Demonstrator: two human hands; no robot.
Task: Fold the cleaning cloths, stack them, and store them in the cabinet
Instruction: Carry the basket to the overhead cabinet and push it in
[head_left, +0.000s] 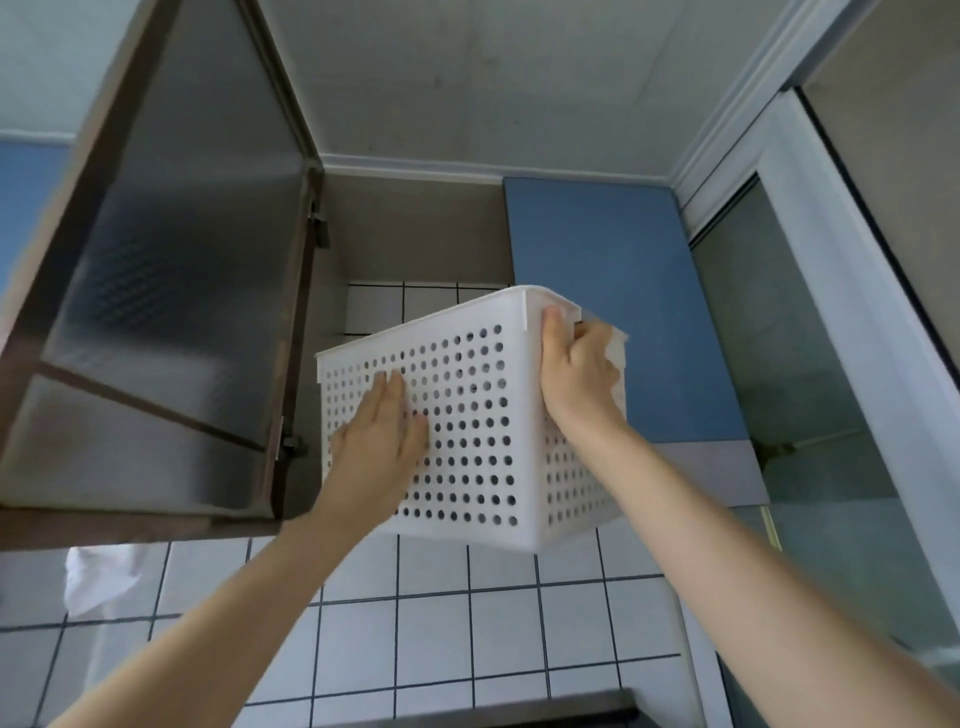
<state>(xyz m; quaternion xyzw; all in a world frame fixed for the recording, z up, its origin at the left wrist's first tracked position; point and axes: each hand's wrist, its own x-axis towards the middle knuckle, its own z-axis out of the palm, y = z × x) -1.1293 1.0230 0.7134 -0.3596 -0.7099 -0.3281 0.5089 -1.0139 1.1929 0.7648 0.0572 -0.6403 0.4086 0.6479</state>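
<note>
**Basket held up at the open wall cabinet**

White tiled wall (441, 623) lies nearest. Above it, the left hand (382, 439) presses flat on the perforated white basket (467, 415); the right hand (576, 371) grips its rim. Beyond: frosted cabinet door (171, 270) open, blue door (618, 306), ceiling (467, 78).

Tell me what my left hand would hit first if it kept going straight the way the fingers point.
The left hand already lies flat on the perforated side of the white basket, fingers pointing up along it. Sliding on, it would probably meet the basket's rim first, though depth is hard to judge.
</note>
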